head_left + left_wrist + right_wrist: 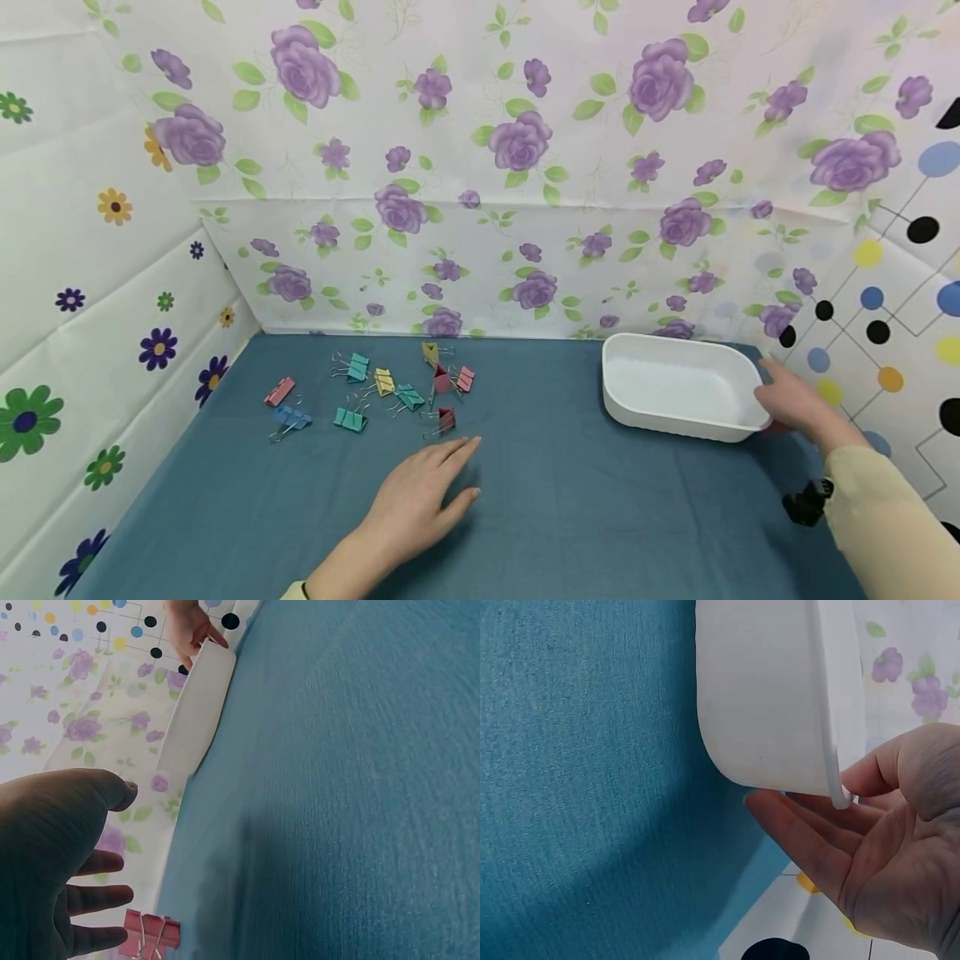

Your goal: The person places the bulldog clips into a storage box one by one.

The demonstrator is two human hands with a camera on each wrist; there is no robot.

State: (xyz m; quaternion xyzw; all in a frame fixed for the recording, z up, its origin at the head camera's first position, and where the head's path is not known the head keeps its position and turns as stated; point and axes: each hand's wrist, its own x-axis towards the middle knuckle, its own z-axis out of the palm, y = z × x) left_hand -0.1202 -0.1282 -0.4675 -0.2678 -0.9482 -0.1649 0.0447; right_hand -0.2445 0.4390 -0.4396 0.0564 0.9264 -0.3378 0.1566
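Note:
At the right of the head view, my right hand point(798, 404) grips the end of a white plastic tray point(675, 423). The right wrist view shows the thumb over the tray's rim and the fingers point(802, 836) under and against its outer wall. My left hand point(420, 500) hovers over the cloth with fingers extended and holds nothing. Just beyond its fingertips lies a dark red binder clip point(446, 418). Several more binder clips are scattered on the left, among them a blue one point(292, 417), a teal one point(351, 419) and a yellow one point(384, 382). The visible tray interior is bare.
A blue cloth point(570, 500) covers the table. Behind it rises a flowered sheet point(480, 275), with patterned sheets on the left point(90, 358) and right point(885, 308). A small black device point(808, 502) is at the right wrist.

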